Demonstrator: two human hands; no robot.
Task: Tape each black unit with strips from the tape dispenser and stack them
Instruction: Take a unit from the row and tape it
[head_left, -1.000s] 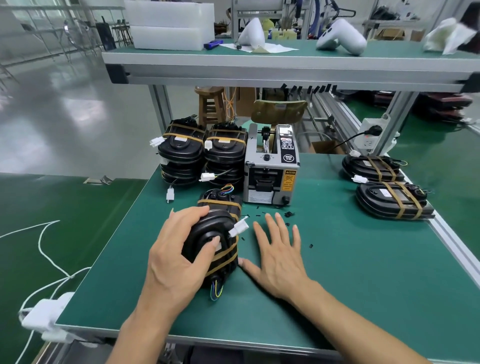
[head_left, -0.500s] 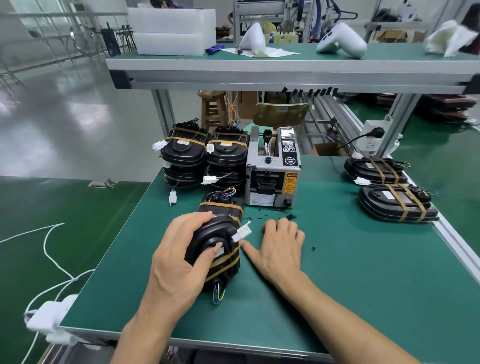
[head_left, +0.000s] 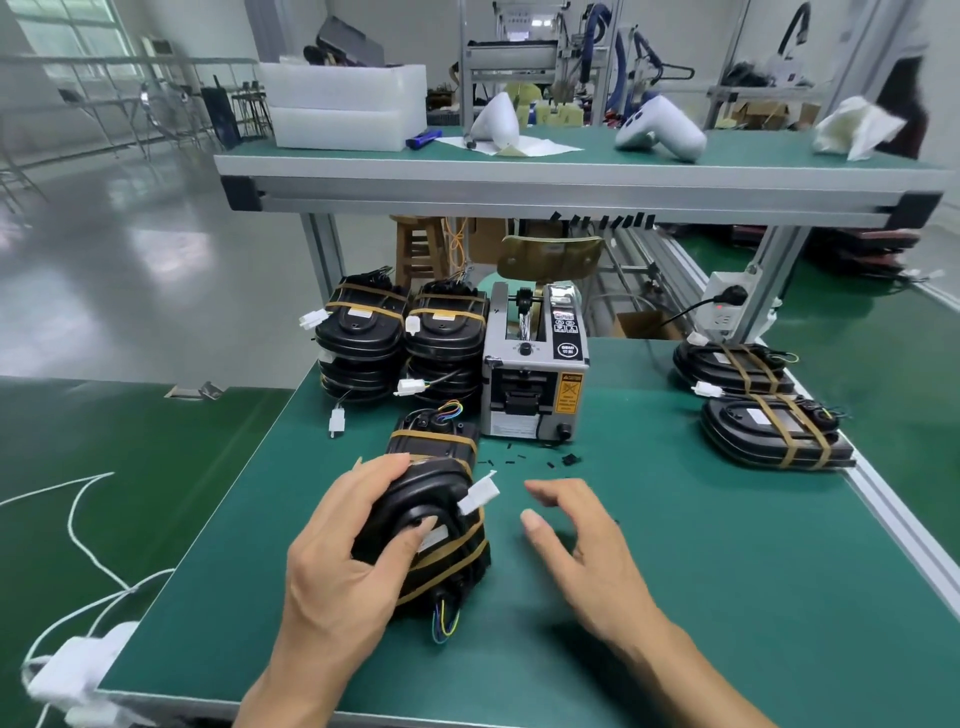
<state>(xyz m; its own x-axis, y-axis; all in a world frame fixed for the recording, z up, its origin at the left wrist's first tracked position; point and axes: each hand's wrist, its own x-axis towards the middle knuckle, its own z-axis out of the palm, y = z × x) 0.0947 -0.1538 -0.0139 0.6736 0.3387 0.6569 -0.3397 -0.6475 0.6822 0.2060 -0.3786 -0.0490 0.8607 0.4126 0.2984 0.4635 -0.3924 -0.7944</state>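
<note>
Hands: left hand (head_left: 343, 561) grasps the taped black unit (head_left: 436, 519); right hand (head_left: 576, 540) hovers relaxed, holding nothing.

Lighting: bright, even, diffuse; daylight enters through windows (head_left: 67, 31) at upper left. Glare: broad white reflections on the glossy floor (head_left: 130, 249). Shadows: soft, faint, close under objects on the desk (head_left: 675, 597). Blur: right hand (head_left: 582, 540) smeared by motion; background slightly soft. Distortion: wide-angle bowing, the shelf (head_left: 571, 182) edge and uprights leaning near the frame edges.
</note>
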